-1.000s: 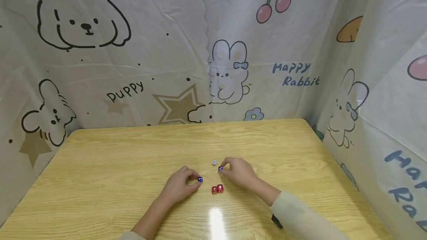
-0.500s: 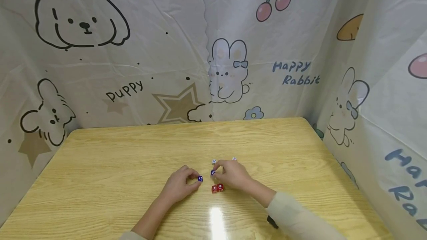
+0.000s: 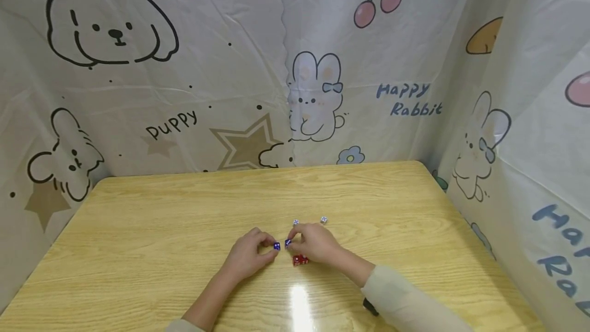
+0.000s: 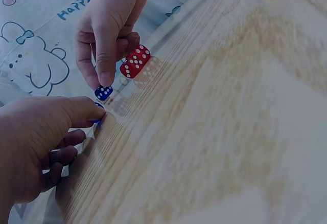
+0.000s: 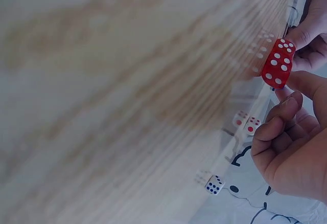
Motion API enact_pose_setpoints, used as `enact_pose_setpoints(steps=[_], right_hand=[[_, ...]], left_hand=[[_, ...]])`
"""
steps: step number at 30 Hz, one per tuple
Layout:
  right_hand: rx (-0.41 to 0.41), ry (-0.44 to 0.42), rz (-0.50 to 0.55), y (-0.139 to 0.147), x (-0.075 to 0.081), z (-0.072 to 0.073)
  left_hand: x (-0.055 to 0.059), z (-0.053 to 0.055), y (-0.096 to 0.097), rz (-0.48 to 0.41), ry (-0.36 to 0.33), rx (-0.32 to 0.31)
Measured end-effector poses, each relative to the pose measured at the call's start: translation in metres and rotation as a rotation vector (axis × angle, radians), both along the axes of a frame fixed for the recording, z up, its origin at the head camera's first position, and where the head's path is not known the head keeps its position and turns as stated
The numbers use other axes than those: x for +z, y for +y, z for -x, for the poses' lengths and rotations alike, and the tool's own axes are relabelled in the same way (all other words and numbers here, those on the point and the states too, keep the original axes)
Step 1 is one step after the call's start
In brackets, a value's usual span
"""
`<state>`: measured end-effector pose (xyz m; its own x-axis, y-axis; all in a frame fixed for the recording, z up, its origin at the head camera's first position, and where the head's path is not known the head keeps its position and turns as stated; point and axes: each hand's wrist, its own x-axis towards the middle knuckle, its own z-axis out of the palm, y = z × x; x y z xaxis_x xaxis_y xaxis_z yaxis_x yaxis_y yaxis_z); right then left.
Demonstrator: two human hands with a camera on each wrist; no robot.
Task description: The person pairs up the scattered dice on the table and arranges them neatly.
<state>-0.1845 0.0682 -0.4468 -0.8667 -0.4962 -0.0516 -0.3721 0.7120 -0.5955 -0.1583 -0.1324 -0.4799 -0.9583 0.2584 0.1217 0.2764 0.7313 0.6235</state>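
Observation:
On the wooden table, my left hand (image 3: 249, 255) pinches a blue die (image 3: 276, 246) between thumb and fingertips. My right hand (image 3: 320, 242) pinches a second blue die (image 3: 288, 243), a small gap to the right of the first. In the left wrist view the right hand's blue die (image 4: 103, 92) shows white dots, while the left thumb hides most of the other blue die (image 4: 97, 113). Two red dice (image 3: 300, 260) sit side by side just below the right hand, partly covered by it. They look large in the right wrist view, where the red dice (image 5: 278, 63) stand before the fingertips.
Beyond the right hand lie two white dice, one white die (image 3: 296, 222) just past its fingers and another white die (image 3: 324, 220) farther right. The wooden table (image 3: 161, 219) reaches back to a printed curtain (image 3: 230, 76), which also hangs along the right side.
The right hand has moved left and slightly nearer with its blue die, closing in on the left hand's die. The right white die has come into sight. The left hand has stayed still.

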Motion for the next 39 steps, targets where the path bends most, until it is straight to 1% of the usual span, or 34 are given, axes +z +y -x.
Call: enact_pose_setpoints(steps=[11,20,30,33,37,39], right_hand=[[0.033,0.040,-0.013,-0.005,-0.003,0.003],[0.032,0.039,-0.020,-0.005,-0.002,0.003],[0.028,0.041,-0.036,-0.006,-0.003,0.002],[0.030,0.037,-0.040,-0.006,-0.002,0.002],[0.035,0.025,-0.034,-0.007,-0.001,0.000],[0.036,0.023,-0.036,-0.008,-0.001,0.000]], left_hand=[[-0.001,0.001,0.002,-0.001,0.013,0.002],[0.001,0.001,0.004,0.019,0.034,-0.007],[0.003,-0.001,0.006,0.039,0.038,0.007],[0.004,-0.001,0.005,0.034,0.016,-0.001],[0.007,0.002,-0.001,-0.016,-0.050,-0.004],[0.010,0.005,-0.005,-0.041,-0.067,0.008]])
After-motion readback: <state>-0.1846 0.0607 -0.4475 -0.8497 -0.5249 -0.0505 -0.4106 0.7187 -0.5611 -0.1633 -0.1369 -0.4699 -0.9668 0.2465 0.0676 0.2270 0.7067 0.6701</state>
